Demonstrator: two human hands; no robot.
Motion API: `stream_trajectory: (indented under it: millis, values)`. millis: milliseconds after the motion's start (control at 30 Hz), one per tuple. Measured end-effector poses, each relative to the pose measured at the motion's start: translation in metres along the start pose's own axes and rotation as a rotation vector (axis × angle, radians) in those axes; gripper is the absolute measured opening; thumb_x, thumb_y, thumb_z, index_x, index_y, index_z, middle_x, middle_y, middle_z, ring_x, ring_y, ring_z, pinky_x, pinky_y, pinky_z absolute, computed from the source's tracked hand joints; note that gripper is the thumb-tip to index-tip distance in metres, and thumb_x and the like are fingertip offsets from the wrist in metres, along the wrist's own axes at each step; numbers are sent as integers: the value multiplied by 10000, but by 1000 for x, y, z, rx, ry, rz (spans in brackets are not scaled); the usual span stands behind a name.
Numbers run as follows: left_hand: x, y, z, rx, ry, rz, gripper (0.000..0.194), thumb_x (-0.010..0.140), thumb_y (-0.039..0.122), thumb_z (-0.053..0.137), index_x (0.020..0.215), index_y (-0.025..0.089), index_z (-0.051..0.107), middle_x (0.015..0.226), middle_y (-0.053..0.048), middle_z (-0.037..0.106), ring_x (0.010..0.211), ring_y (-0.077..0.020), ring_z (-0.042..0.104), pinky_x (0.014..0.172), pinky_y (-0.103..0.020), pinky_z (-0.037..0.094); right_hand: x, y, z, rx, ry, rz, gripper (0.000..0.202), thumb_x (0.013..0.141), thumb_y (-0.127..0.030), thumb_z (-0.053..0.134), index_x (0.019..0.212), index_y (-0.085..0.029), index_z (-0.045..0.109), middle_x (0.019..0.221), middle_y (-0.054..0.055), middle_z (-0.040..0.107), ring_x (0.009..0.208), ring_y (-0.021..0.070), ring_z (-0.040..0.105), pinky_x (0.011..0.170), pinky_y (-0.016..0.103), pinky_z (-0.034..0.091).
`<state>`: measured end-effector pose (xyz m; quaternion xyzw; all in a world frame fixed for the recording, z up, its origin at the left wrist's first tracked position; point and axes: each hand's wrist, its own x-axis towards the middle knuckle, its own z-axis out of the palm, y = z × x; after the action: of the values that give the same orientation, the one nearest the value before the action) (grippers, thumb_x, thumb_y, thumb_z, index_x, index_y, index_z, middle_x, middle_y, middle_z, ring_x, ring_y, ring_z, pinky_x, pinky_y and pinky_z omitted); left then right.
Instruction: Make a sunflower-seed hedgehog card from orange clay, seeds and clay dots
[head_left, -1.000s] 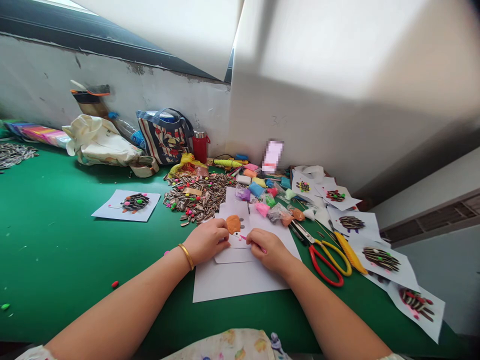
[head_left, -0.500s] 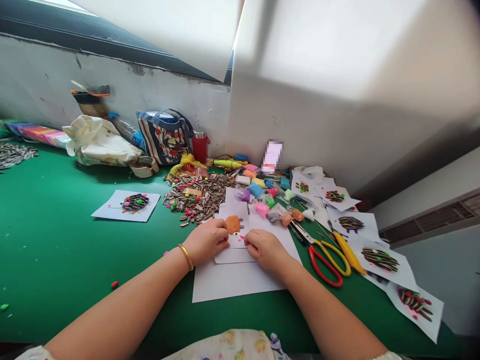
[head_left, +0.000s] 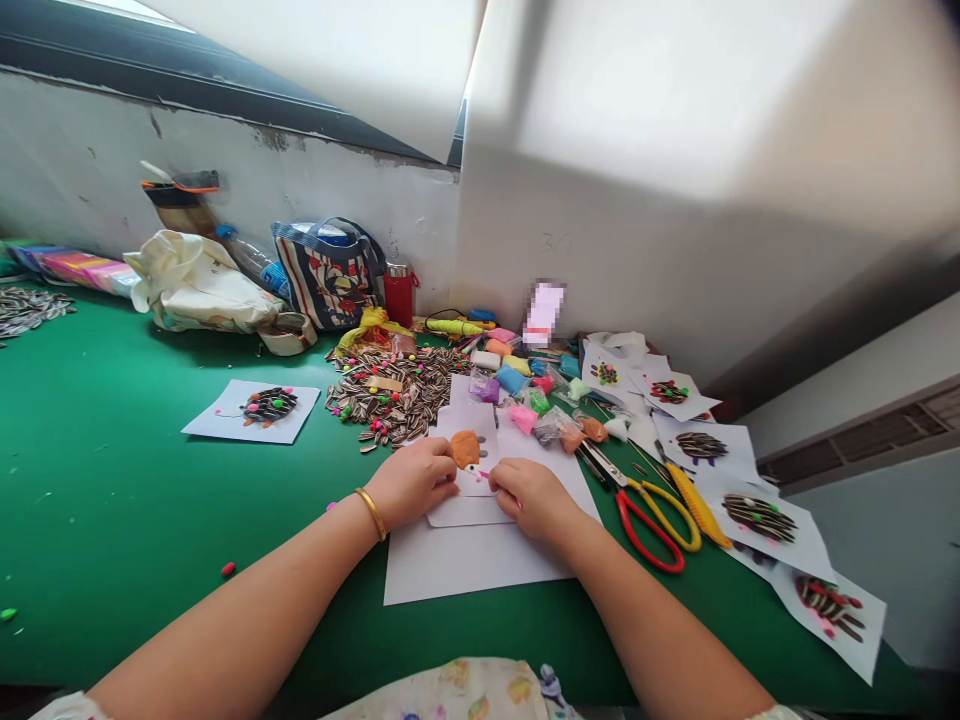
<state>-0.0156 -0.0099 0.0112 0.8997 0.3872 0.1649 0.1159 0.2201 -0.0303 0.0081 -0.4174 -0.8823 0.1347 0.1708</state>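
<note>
An orange clay shape [head_left: 466,450] lies on a small white card [head_left: 465,512], with grey-brown oval pieces at its right side. Below it are a white bit with a dark dot and small pink bits. My left hand [head_left: 416,482], a gold bangle at the wrist, rests on the card's left side with fingers curled beside the orange clay; what its fingertips hold is hidden. My right hand [head_left: 534,500] is closed in a pinch at the end of a thin pink clay strip [head_left: 483,475]. Larger white paper [head_left: 480,570] lies beneath.
Sunflower seeds [head_left: 405,395] are heaped behind my left hand. Bagged coloured clay [head_left: 514,378] lies behind the card. Red-and-yellow-handled scissors [head_left: 651,522] and a yellow cutter [head_left: 697,505] lie right, beside several finished hedgehog cards [head_left: 739,560]. Another hedgehog card [head_left: 300,425] lies left. Bags [head_left: 202,285] stand by the wall.
</note>
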Motion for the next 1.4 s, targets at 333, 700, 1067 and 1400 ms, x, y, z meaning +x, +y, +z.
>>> stream_trajectory:
  millis: [333,700,1067,1400]
  values:
    - [0,-1,0,5,-3,-3,94,831,276,641,784,197,660,1005,-34,607,895,-171,562,779,-291,427,-1,0,-1,16,14,-27,196,751,-27,467,782,-199,557,774,12,593,726,152,509,659,248,354]
    - [0,0,-6,26,-58,26,204,782,384,702,783,187,646,1001,-48,617,868,-184,569,740,-297,438,-18,41,-7,-467,105,335,247,815,-86,468,1023,-135,592,923,109,608,885,239,553,767,319,400]
    - [-2,4,-5,220,-37,207,134,796,116,515,730,187,608,842,-44,617,785,-180,545,682,-308,422,-12,44,-6,-205,315,296,405,823,-100,444,1199,-170,577,1058,116,596,1049,260,529,933,391,429]
    - [-7,-4,-15,-59,-37,227,154,752,57,546,726,185,627,984,-35,645,864,-141,583,778,-250,475,-10,47,0,346,367,433,425,927,-338,427,1326,-198,465,1012,63,650,858,195,612,793,338,481]
